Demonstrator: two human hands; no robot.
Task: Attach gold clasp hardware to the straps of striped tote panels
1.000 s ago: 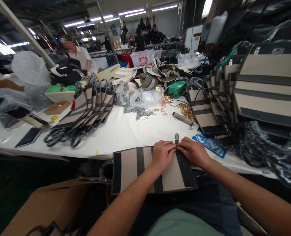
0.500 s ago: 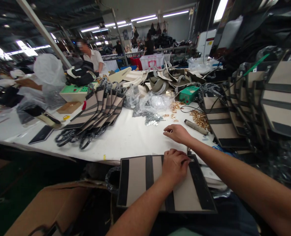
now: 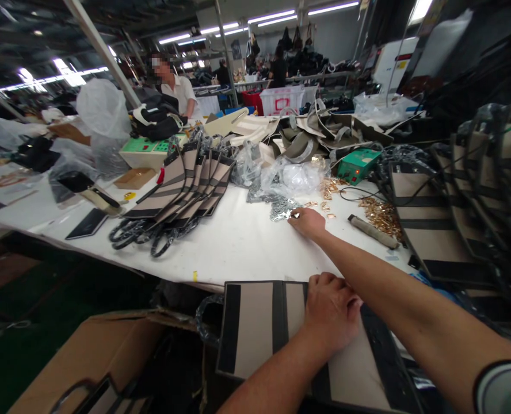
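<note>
- Fingers of my left hand are curled in tight, knuckles up, tips tucked out of sight.
- That hand presses down on the striped bag, close to its upper edge. The bag lies flat in front of me, beige with black bands, its far edge at the near rim of the white table.
- My right arm crosses above the bag's right side, stretched well out over the table.
- My right hand is palm down, thumb and forefinger drawn close together at the near edge of the silver hardware pile.
- A small bright piece sits right at those fingertips. I cannot tell whether it is pinched or only touched; too small.
- Loose gold fittings lie just beyond the right hand; a bigger gold heap is off to its right.
- A grey roll-shaped tool lies beside that heap, apart from both hands.
- A green box sits farther back, with a clear plastic bag to its left.
- A row of finished striped bags leans on the table to the left, handles trailing toward me.
- A cardboard box sits below the table's edge, left of the bag.
</note>
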